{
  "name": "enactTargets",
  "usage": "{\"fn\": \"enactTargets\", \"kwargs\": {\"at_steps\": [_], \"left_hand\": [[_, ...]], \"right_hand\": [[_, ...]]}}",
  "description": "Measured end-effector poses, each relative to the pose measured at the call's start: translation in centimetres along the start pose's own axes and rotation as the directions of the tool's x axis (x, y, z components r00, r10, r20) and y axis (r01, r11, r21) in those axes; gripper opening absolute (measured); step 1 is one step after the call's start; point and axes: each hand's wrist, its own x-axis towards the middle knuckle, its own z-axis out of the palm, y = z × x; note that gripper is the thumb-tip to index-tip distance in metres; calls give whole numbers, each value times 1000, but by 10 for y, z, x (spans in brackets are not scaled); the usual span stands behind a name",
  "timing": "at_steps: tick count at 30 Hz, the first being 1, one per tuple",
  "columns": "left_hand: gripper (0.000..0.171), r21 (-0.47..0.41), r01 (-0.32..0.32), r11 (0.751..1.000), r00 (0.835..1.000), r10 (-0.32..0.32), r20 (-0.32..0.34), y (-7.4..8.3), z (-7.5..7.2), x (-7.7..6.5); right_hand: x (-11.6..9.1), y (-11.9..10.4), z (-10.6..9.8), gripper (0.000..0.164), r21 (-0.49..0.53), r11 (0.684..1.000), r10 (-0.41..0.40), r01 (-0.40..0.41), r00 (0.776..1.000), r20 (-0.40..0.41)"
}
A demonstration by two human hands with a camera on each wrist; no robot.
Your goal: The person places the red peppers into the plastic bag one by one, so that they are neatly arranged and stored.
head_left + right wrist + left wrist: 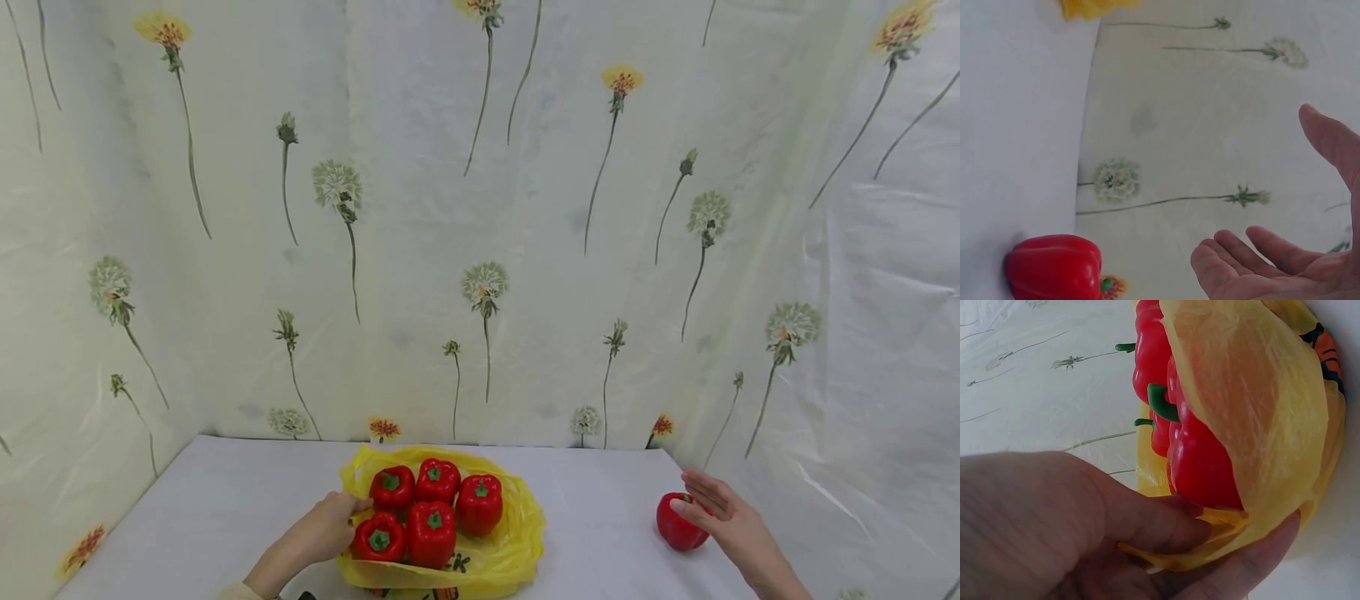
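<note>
A yellow plastic bag (517, 533) lies spread on the table with several red bell peppers (431, 533) inside, green stems facing up. My left hand (324, 527) pinches the bag's left edge between thumb and fingers, as the left wrist view shows, close beside a pepper (1200, 462). At the table's right side a single red bell pepper (678, 523) rests on the surface. My right hand (731, 521) is held over it with thumb and fingers spread apart, holding nothing. In the right wrist view that pepper (1054, 269) lies apart from the fingers.
The table (600, 517) has a white cover. Behind it and along both sides hangs a pale curtain (405, 233) printed with dandelions. The bag stands between the left hand and the lone pepper.
</note>
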Motion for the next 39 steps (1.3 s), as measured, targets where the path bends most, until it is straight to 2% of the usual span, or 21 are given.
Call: {"fn": "enactTargets", "kwargs": {"at_steps": [10,17,25,35,39], "left_hand": [[45,-4,17,1000,1000,-17,11,-1,1,0],[44,17,31,999,999,-31,-7,-3,2,1],[43,1,23,1000,1000,-23,3,-5,2,2],[40,4,-9,1000,1000,9,-3,-5,1,2],[42,-2,-12,1000,1000,12,-3,-5,1,2]], "right_hand": [[9,10,-9,106,-24,1000,13,-14,999,-31],[18,19,-17,114,-49,998,33,-36,998,-54],[35,44,-18,128,-114,988,99,-105,994,-54],[49,70,-15,129,-93,981,167,-172,984,-56],[51,80,-11,127,-93,983,157,-160,987,-44]]}}
